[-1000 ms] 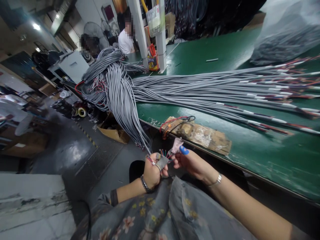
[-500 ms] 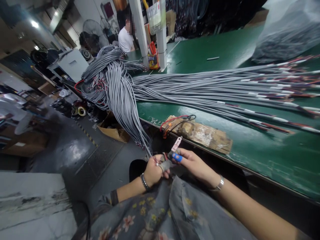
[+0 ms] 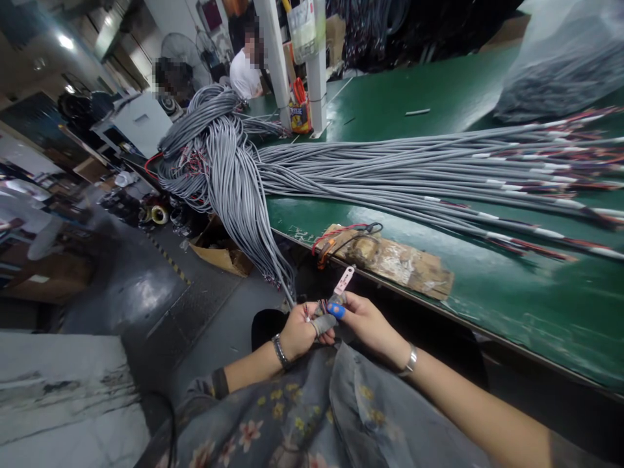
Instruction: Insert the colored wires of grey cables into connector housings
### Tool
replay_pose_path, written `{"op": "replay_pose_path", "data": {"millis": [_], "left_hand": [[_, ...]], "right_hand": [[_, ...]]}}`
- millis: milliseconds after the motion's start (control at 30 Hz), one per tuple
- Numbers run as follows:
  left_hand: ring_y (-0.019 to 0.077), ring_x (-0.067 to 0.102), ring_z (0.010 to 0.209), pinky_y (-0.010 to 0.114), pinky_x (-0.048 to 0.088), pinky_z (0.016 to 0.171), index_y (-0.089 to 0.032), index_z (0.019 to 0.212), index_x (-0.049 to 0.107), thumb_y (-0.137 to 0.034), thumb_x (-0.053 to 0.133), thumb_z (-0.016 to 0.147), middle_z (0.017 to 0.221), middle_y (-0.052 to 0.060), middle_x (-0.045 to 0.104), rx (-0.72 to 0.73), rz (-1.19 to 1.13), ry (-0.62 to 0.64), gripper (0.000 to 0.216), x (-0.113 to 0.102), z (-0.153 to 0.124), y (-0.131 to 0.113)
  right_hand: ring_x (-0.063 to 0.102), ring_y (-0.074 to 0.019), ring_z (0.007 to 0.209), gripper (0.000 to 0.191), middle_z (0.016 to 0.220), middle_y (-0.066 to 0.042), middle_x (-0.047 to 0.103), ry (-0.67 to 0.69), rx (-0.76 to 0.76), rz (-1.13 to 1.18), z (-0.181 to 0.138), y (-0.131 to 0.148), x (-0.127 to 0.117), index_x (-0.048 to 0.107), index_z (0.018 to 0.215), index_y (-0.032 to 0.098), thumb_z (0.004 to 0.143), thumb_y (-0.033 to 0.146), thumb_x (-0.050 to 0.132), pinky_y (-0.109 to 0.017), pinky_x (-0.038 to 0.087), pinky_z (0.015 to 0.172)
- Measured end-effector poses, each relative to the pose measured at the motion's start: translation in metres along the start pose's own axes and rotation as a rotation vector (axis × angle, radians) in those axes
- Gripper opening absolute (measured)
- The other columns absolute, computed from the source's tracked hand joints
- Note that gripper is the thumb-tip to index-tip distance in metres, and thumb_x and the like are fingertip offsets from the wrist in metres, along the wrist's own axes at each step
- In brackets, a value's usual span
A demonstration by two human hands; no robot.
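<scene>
My left hand (image 3: 299, 335), a grey wrap on its thumb, is closed on the end of a grey cable (image 3: 291, 296). Thin red and white wires (image 3: 307, 312) stick out between its fingers. Close against it, my right hand (image 3: 368, 325) pinches a flat, pale pink tool (image 3: 344, 279) with a hole at its upper end and small printed marks. Blue tape (image 3: 336, 311) covers the right thumb. Fingers hide the tool's lower end, so its kind is unclear. The held cable hangs from a big bundle of grey cables (image 3: 238, 175) draped over the table edge.
Long grey cables with stripped, coloured ends lie across the green table (image 3: 487, 312). A worn cardboard piece (image 3: 414, 270) with a red and black lead sits at its near edge. A clear plastic bag (image 3: 560, 65) stands far right, and a person in white (image 3: 245, 73) is behind a post.
My right hand has shifted left, closer to my left hand, and its thumb now lies by the wire ends. The left hand has barely moved.
</scene>
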State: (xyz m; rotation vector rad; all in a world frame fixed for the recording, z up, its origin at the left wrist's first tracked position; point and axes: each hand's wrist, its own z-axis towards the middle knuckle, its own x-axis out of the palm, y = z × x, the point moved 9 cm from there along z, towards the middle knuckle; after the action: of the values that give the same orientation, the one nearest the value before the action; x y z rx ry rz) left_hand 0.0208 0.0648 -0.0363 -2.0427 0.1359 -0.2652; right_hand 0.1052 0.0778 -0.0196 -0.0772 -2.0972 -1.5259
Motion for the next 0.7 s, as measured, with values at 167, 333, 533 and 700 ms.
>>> {"op": "replay_pose_path", "data": {"millis": [167, 333, 533, 700], "left_hand": [[0.0091, 0.051, 0.034, 0.017, 0.03, 0.034, -0.014, 0.062, 0.058, -0.059, 0.076, 0.054, 0.045, -0.001, 0.057, 0.042, -0.074, -0.082, 0.049, -0.007, 0.001, -0.001], [0.0091, 0.051, 0.033, 0.017, 0.029, 0.033, -0.015, 0.062, 0.056, -0.059, 0.074, 0.055, 0.045, 0.0, 0.057, 0.099, -0.122, -0.142, 0.048, -0.012, 0.002, -0.003], [0.0092, 0.053, 0.035, 0.017, 0.03, 0.034, -0.015, 0.061, 0.056, -0.056, 0.074, 0.058, 0.046, 0.0, 0.058, 0.079, -0.039, -0.111, 0.044, -0.011, 0.002, 0.001], [0.0093, 0.052, 0.034, 0.017, 0.029, 0.034, -0.016, 0.06, 0.054, -0.054, 0.074, 0.057, 0.046, 0.0, 0.058, 0.064, -0.046, -0.111, 0.043, -0.011, 0.002, 0.002]], "right_hand": [[0.043, -0.0067, 0.045, 0.043, 0.051, 0.004, 0.053, -0.128, 0.092, 0.105, 0.004, -0.016, -0.015, 0.06, 0.063, 0.017, 0.056, 0.053, 0.083, -0.022, 0.035, 0.045], [0.046, -0.0081, 0.05, 0.04, 0.056, 0.004, 0.054, -0.053, 0.174, 0.255, -0.001, -0.025, -0.01, 0.062, 0.068, 0.018, 0.054, 0.048, 0.086, -0.022, 0.039, 0.049], [0.041, -0.0073, 0.046, 0.043, 0.051, 0.005, 0.053, -0.105, 0.085, 0.01, 0.003, -0.013, -0.012, 0.059, 0.068, 0.018, 0.052, 0.048, 0.086, -0.023, 0.032, 0.046], [0.043, -0.0084, 0.047, 0.039, 0.053, 0.004, 0.055, -0.109, 0.079, -0.008, 0.005, -0.012, -0.013, 0.061, 0.066, 0.017, 0.054, 0.045, 0.085, -0.024, 0.034, 0.049]]}}
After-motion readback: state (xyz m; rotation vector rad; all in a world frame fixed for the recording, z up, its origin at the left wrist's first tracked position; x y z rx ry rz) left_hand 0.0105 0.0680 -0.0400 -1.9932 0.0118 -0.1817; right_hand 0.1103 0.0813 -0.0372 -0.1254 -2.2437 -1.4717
